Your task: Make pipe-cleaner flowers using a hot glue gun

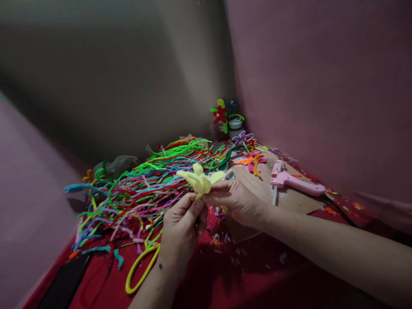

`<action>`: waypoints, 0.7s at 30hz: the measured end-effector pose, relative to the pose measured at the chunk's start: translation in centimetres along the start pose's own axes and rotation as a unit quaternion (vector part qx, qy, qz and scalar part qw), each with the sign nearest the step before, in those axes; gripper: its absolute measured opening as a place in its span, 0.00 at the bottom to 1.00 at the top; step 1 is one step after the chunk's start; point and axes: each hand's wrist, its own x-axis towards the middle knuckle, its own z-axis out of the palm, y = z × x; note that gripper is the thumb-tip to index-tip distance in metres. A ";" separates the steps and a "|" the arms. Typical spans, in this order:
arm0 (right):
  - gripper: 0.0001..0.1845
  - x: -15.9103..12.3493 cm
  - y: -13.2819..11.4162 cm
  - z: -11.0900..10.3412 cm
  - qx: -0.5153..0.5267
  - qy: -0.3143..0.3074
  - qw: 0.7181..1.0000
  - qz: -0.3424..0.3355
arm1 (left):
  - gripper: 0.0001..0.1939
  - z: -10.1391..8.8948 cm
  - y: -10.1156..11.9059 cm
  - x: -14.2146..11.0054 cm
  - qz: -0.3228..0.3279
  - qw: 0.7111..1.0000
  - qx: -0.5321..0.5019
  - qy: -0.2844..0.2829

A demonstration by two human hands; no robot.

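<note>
You have a pale yellow flower [201,183] held up in front of you, between both hands and above the near side of the work area. Your left hand [184,221] is closed around the flower's base, with thumb and fingers pressed together just under the petals. Your right hand [236,201] comes in from the right, its thumb and fingertips pinched on the flower's base, right beside your left thumb. The petals spread upward and outward, clear of your palms; the exact spot where your right fingertips press is partly hidden.

Behind and left of your hands lies a big loose heap of fuzzy wires [151,171] in green, red, pink, purple and blue. Near your left wrist, a thick yellow loop [141,270] lies on the red cloth [206,274], and a flat black object [66,279] is farther left.

Beyond your right forearm is a brown board [254,182]. A pink glue gun [298,183] rests on it, handle pointing right, with a dark cord trailing off the handle's end. Pink and orange pieces [254,161] lie toward the board's far side, near a purple flower [243,137]. At the back corner, a lidded jar [236,128] stands just beside a red flower [219,114]. Small colored scraps are scattered over the cloth.
</note>
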 end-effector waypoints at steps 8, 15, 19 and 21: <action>0.10 0.2 0.4 -0.2 0.039 -0.030 0.997 0.052 | 0.10 -0.8 -0.4 0.2 -0.120 0.966 -0.193 -0.121; 0.10 0.1 0.2 0.2 0.076 0.021 0.996 0.031 | 0.12 -0.6 -0.2 0.4 -0.137 0.969 -0.151 -0.141; 0.11 0.0 0.4 0.4 0.085 0.069 0.994 0.015 | 0.07 0.4 0.0 -0.1 0.044 0.992 0.121 0.016; 0.10 -0.1 0.4 0.5 0.058 0.074 0.996 -0.005 | 0.05 0.5 -0.1 -0.3 0.109 0.967 0.220 0.064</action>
